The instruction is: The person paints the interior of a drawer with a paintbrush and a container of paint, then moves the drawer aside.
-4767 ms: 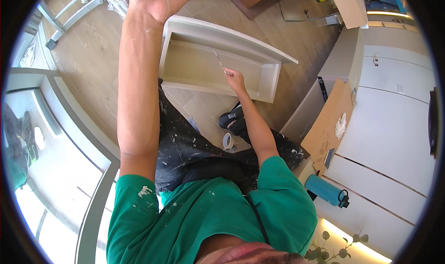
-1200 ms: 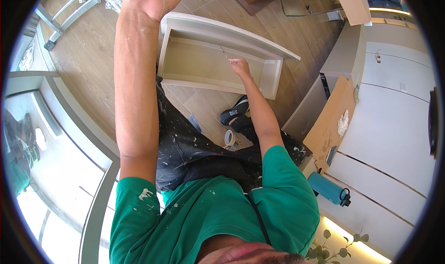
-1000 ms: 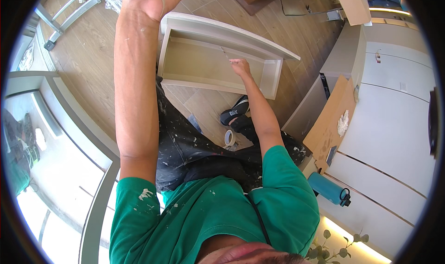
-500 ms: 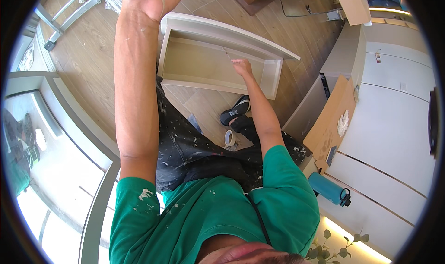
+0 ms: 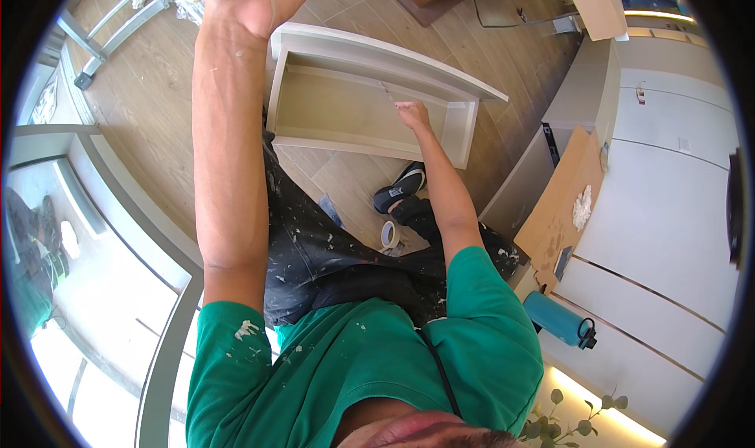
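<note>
Head view: the right hand (image 5: 414, 116) reaches into an open, pale wooden drawer box (image 5: 346, 114) lying on the wood-plank floor (image 5: 149, 102), its fingers closed around a thin tool (image 5: 387, 92), probably a small brush or blade, whose tip meets the inner back wall. Against the views of about a second ago, this hand sits at almost the same spot on the wall, having come there from farther left some seconds before; the work thus appears to have settled on one short stretch near the right inner corner. The left hand (image 5: 255, 0) is raised at the upper edge of the frame; whether it grips anything cannot be told. The drawer box shows a bare beige bottom panel and lighter, smooth rims. A roll of tape (image 5: 390, 234) lies beside the paint-spattered dark trousers (image 5: 330, 251).
</note>
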Action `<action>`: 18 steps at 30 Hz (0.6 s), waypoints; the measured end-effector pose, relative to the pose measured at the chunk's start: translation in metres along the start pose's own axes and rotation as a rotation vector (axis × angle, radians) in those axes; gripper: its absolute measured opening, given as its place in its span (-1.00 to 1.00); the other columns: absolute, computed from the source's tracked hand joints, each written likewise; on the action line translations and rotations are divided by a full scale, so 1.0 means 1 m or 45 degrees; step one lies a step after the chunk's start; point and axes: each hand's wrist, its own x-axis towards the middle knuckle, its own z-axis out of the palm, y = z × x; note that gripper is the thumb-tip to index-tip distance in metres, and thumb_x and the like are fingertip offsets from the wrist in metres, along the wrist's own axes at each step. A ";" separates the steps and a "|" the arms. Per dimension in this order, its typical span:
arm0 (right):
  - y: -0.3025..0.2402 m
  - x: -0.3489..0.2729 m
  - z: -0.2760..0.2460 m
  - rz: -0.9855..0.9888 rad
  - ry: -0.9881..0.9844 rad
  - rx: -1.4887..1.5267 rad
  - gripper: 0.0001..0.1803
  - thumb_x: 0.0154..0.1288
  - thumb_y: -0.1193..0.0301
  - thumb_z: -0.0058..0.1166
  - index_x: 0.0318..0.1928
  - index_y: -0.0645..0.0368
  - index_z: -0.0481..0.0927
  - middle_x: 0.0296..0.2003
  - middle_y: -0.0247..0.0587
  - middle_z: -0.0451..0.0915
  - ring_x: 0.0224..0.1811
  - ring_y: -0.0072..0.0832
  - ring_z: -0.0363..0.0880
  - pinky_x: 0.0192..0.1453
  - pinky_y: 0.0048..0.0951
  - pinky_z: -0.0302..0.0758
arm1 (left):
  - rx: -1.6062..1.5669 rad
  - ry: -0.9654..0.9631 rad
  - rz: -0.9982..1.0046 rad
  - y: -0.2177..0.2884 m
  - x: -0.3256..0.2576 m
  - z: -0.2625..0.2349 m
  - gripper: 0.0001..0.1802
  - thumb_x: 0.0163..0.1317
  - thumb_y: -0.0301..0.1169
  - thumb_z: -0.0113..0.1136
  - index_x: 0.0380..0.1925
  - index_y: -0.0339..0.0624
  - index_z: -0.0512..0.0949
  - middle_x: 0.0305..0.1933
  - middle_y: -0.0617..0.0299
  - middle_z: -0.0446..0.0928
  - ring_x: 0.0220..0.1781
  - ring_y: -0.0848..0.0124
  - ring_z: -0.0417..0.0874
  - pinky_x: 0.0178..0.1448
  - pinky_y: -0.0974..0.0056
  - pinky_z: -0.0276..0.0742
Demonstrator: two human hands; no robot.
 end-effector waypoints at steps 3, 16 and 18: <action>0.003 0.002 -0.001 0.003 0.002 -0.006 -0.65 0.16 0.31 0.07 -0.07 -0.20 0.81 0.02 -0.16 0.72 0.12 -0.13 0.66 0.23 -0.27 0.56 | 0.001 -0.028 -0.011 0.001 0.000 -0.002 -0.28 0.58 0.09 -0.40 0.39 -0.30 0.25 0.36 -0.13 0.37 0.35 0.00 0.42 0.37 -0.17 0.39; 0.018 0.006 -0.001 0.022 0.030 -0.051 -0.65 0.19 0.32 0.05 -0.08 -0.24 0.81 0.05 -0.14 0.70 0.13 -0.08 0.65 0.23 -0.24 0.56 | 0.016 -0.022 -0.002 0.001 -0.002 0.000 -0.27 0.58 0.10 -0.41 0.41 -0.30 0.22 0.38 -0.15 0.35 0.34 -0.01 0.42 0.36 -0.16 0.41; 0.021 0.007 0.001 0.031 0.044 0.008 -0.66 0.17 0.32 0.08 -0.09 -0.20 0.81 0.01 -0.12 0.71 0.09 -0.09 0.67 0.20 -0.24 0.58 | 0.005 -0.033 -0.010 0.000 -0.001 0.000 -0.28 0.58 0.10 -0.41 0.40 -0.30 0.23 0.37 -0.15 0.35 0.34 -0.01 0.42 0.36 -0.16 0.41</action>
